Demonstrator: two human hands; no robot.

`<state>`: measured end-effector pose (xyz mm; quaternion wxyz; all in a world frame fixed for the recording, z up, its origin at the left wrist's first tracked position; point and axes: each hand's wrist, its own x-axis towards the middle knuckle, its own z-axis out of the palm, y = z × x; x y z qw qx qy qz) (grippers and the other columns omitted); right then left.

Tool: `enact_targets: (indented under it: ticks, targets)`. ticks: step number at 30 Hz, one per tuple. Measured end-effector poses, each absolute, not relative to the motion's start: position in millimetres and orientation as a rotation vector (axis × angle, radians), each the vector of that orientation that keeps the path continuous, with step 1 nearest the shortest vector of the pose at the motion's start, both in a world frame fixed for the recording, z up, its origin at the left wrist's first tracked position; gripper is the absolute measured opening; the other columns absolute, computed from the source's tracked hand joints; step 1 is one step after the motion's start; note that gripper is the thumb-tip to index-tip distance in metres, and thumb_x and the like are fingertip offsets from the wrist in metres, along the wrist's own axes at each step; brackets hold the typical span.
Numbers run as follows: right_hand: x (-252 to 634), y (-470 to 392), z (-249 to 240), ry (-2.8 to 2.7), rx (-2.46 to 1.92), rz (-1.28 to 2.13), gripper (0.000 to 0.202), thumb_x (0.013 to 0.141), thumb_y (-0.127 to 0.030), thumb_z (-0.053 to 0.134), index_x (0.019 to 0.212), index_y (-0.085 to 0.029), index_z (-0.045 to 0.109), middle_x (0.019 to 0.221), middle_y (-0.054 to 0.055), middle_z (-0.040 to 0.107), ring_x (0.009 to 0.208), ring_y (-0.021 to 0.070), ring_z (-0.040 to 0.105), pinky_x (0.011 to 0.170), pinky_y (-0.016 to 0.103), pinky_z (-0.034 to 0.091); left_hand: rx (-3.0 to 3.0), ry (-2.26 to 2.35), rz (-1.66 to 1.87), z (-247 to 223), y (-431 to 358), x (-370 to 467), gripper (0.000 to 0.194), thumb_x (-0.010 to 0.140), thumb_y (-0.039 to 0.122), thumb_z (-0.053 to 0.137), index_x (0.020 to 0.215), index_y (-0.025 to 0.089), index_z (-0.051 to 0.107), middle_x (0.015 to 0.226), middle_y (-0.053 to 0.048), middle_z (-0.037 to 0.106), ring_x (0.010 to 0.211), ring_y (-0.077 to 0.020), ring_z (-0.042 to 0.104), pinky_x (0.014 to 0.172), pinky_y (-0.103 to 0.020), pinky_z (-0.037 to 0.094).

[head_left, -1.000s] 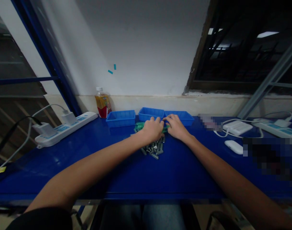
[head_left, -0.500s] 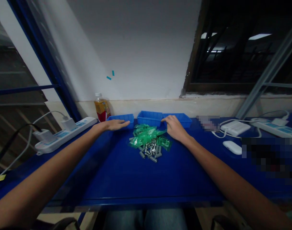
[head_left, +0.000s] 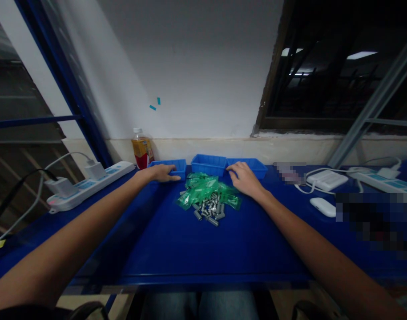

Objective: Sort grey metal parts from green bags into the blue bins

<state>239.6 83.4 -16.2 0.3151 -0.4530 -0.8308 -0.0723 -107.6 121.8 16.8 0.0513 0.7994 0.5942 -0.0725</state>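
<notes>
My left hand is at the near side of the left blue tray, thumb and fingers apart, holding nothing that shows. By the right blue tray is my right hand, its fingers bent but parted and no object seen in them. Between my hands lie crumpled green plastic bags, partly covering a heap of small silvery metal cylinders. Behind the bags stands the middle blue tray. The floors of the trays are mostly hidden from this angle.
A bottle with a white cap stands by the wall. On the left runs a white power strip with plugs and cables. To the right are a white charger, a small white case and another power strip. The blue tabletop lies underneath.
My left hand has gone from flat to bent, with thumb and fingers parted at the left tray. My right hand has left the green bags, which now lie flatter and spread slightly wider.
</notes>
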Motion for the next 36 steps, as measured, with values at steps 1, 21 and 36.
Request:
enact_targets:
  ticks: [1,21,36]
  targets:
    - [239,83,-16,-2.19,-1.199,-0.195,0.022,0.088,-0.02,0.044,0.1,-0.018,0.064,0.099,0.009,0.061,0.1,0.0239,0.049,0.09,0.037,0.04,2.447,1.826,-0.207,15,122,-109,0.083,0.073,0.077,0.037,0.129,0.017,0.047,0.126,-0.017,0.057,0.109,-0.0294,0.056,0.089,-0.035,0.041]
    - [238,81,-19,-2.159,-1.192,-0.165,0.019,0.086,-0.022,0.049,0.098,-0.019,0.064,0.097,0.009,0.056,0.097,0.0236,0.05,0.088,0.038,0.043,2.351,1.727,0.04,20,128,-102,0.039,0.058,0.056,0.065,0.071,0.019,0.063,0.073,0.0,0.066,0.072,-0.0176,0.058,0.064,-0.023,0.04]
    - [238,81,-19,-2.168,-1.211,-0.157,0.019,0.087,-0.023,0.049,0.097,-0.018,0.064,0.097,0.009,0.055,0.098,0.023,0.05,0.09,0.037,0.042,2.721,1.884,1.005,60,77,-69,0.045,0.084,0.058,0.046,0.068,0.016,0.055,0.066,-0.005,0.056,0.069,-0.0183,0.051,0.063,-0.028,0.037]
